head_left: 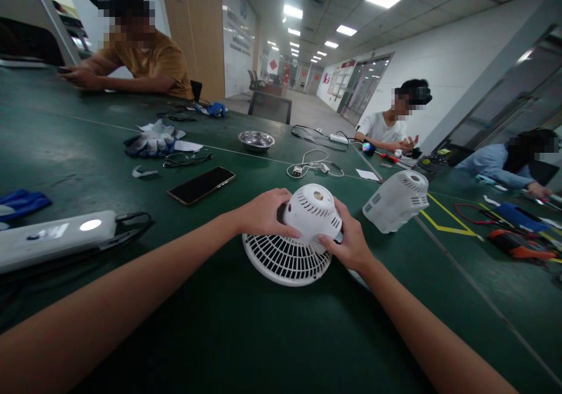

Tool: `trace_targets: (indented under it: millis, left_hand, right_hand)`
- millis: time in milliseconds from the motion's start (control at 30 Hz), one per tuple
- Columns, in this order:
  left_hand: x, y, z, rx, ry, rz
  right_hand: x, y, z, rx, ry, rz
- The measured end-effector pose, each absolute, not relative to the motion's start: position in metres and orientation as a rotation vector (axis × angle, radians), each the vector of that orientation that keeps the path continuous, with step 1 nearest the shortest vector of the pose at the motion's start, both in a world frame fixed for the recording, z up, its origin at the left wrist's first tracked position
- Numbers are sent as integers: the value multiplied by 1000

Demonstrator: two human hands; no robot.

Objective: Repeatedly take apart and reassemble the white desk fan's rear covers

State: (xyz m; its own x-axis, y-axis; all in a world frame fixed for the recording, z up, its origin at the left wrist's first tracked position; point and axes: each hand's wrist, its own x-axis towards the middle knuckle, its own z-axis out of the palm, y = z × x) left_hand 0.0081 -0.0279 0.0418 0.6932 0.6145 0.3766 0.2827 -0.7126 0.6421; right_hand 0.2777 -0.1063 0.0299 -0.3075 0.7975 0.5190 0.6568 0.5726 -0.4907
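Observation:
Between my two hands is a white rounded fan motor housing (312, 209) with vent slots and a small round hole in its top. It sits over a round white fan grille (281, 262) that lies on the green table. My left hand (267, 212) grips the housing from the left, thumb across its front. From the right, my right hand (351, 239) closes round it, its thumb also on the front. The fingers behind the housing are hidden. A white slotted plastic fan base (397, 201) stands to the right of my right hand.
Nearby on the green table (211, 324) are a phone (202, 185), a metal bowl (256, 141), a white cable (316, 165), work gloves (153, 139) and a long white device (57, 239). An orange multimeter (520, 246) lies right. Several people sit around the table.

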Motion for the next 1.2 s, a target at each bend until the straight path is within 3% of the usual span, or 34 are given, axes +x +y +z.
trace_targets:
  millis: [1200]
  left_hand:
    - [11, -34, 44, 2144, 684, 820]
  right_hand:
    - [278, -106, 39, -1229, -2077, 360]
